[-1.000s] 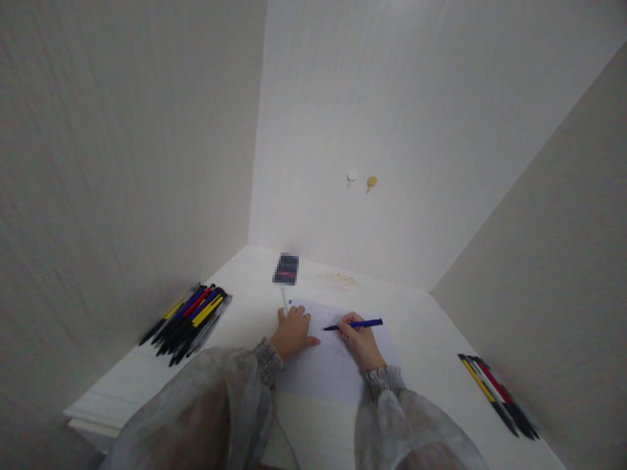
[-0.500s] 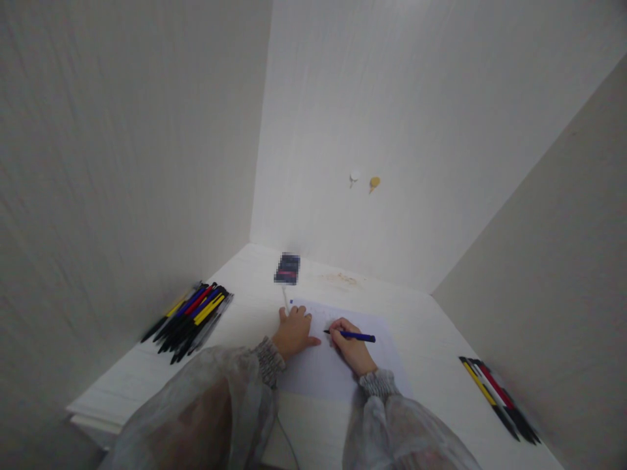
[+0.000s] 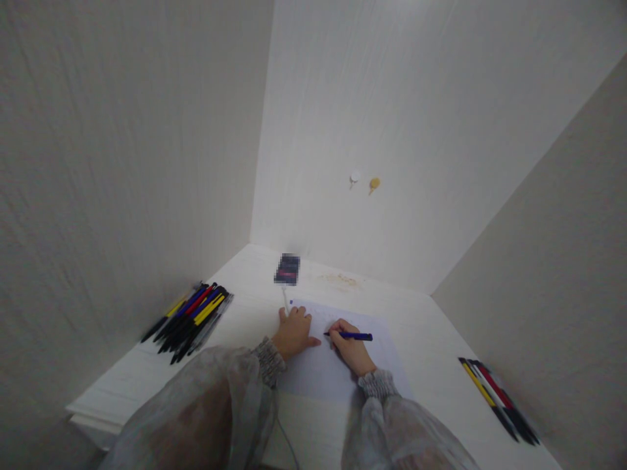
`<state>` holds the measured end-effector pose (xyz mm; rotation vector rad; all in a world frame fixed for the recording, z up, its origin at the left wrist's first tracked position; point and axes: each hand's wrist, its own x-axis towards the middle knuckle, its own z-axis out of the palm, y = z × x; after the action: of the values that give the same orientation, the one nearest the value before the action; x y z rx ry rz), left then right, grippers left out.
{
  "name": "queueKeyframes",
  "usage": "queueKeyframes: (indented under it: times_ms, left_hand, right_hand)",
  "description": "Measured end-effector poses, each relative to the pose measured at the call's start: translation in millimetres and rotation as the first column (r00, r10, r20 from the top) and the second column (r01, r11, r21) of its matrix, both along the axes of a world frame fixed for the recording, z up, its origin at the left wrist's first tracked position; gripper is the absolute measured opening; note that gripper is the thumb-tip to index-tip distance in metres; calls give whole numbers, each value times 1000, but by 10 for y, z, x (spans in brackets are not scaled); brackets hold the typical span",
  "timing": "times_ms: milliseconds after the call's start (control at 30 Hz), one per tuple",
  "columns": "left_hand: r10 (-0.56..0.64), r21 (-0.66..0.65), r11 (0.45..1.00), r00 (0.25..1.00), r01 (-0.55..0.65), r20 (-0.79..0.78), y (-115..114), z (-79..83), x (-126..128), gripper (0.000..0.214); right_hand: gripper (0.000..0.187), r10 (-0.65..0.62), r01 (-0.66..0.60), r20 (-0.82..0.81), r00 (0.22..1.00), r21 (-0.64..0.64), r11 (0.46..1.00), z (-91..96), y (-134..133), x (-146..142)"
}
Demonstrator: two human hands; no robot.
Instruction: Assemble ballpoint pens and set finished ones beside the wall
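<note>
A sheet of white paper (image 3: 337, 378) lies on the white desk in front of me, with faint marks near its top. My left hand (image 3: 294, 333) rests flat on the paper's left side, fingers spread and holding nothing. In my right hand (image 3: 350, 343) is a blue pen (image 3: 360, 337), pinched near its dark tip. The tip points left, at the paper close to my left thumb; whether it touches the sheet is too small to tell. Both wrists have gathered grey cuffs below sheer sleeves.
A pile of pens (image 3: 196, 320) in several colours lies at the left wall, and a smaller group of pens (image 3: 499, 401) at the right wall. A pixelated dark device (image 3: 287, 269) with a white cable (image 3: 285, 299) sits behind the paper. Two hooks (image 3: 375, 183) are on the back wall.
My right hand's blue pen has shifted very slightly, its back end a little to the left and lower. My left hand and the paper stay where they were.
</note>
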<state>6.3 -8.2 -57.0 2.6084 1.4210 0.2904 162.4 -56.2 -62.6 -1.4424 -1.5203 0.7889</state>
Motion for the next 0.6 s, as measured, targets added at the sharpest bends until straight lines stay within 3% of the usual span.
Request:
queueKeyframes:
  times_ms: [367,500,600]
  left_hand:
    - [-7,29,1000,1000,7,1,15,-35,5,59]
    - [1,14,1000,1000,0,-12,14,-29,5,59]
    - [-9,8,1000,1000,9,-11,9,-19,-3,58]
  right_hand:
    - [8,17,-16,5,1000,-39,999,-28,-15,12]
    - [11,-94,95,-13,995,46,994,-33,-11,43]
    - [21,-201,215,-117,972,115,970,22,-4,113]
